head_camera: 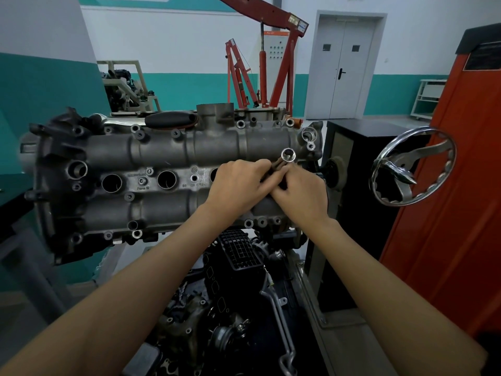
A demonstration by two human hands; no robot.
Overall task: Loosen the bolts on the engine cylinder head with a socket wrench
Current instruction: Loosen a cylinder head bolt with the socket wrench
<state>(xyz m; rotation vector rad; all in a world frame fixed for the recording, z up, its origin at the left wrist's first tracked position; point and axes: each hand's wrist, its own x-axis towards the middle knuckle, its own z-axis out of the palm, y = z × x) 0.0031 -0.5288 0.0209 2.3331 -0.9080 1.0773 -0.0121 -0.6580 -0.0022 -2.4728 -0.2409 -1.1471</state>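
Both hands are meeting over the right end of the cylinder head (162, 158): the left hand (238, 183) and right hand (301, 194) are curling their fingers around the socket wrench (283, 161), its open socket tilting up and away. To the right a chrome handwheel (413, 165) is sitting beside an orange cabinet (447, 185); far behind, a red engine hoist (271, 63) is standing by a grey double door (344, 66).

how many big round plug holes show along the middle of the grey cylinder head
3: two open dark round holes left of centre, a third partly behind the left hand. A fourth may be hidden under both hands.
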